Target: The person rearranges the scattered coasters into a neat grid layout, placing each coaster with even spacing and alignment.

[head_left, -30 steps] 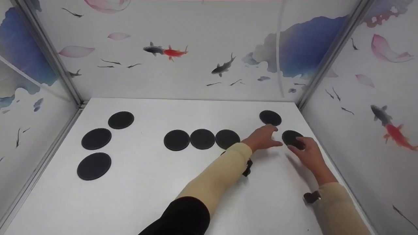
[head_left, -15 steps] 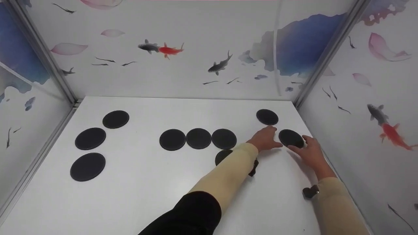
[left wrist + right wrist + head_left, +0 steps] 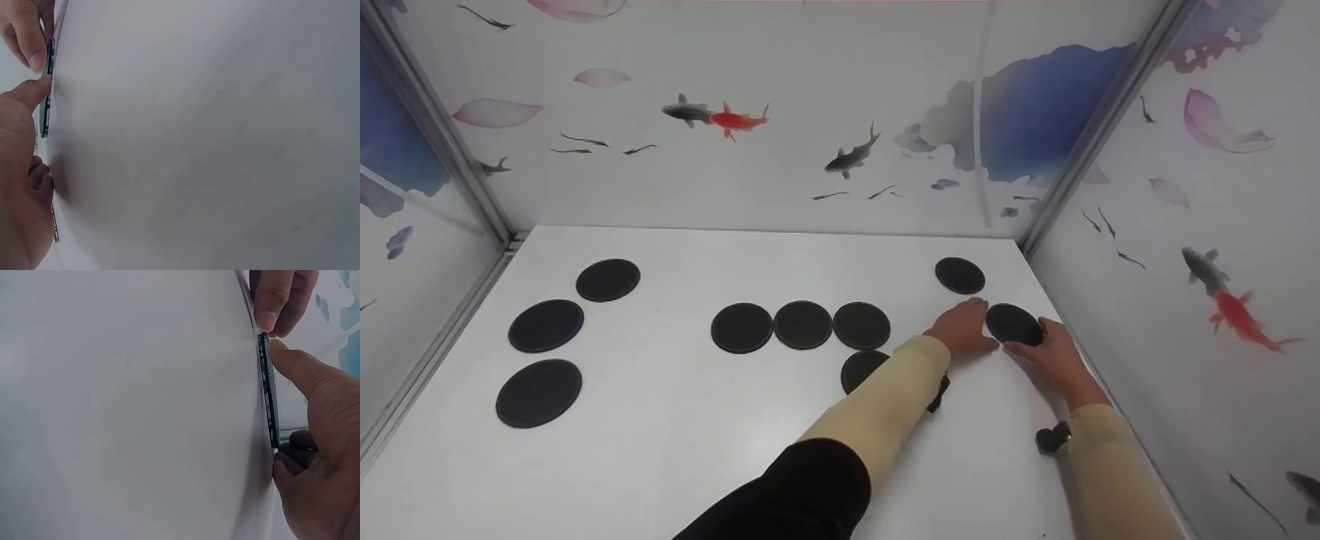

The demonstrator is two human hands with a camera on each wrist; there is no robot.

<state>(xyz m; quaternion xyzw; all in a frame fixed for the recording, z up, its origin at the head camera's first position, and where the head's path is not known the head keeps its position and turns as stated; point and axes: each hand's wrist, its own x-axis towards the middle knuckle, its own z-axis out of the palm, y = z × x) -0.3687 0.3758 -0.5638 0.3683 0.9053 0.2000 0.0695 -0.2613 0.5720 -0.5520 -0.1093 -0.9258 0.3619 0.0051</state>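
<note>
Nine black discs lie flat on the white worktop, and we read them from the left. Three sit well apart from the rest at the far left. A row of three lies at the middle, edges touching or nearly so, with one more disc just in front of the row's right end, partly hidden by our left sleeve.

Our left hand reaches across to the right side, its fingers extended and its thumb tip against the left edge of the disc we are working on. Our right hand meets that same disc from the near right, thumb on its edge and fingers curled against the rim, so it is pinched between both hands. In the right wrist view the disc shows edge-on, lying flat on the worktop, not lifted.

That disc lies directly between the two hands, close to the right wall. Being round, it has no long axis. Our right hand seems the nearer and better placed. One last disc lies just beyond, apart from both hands.
</note>
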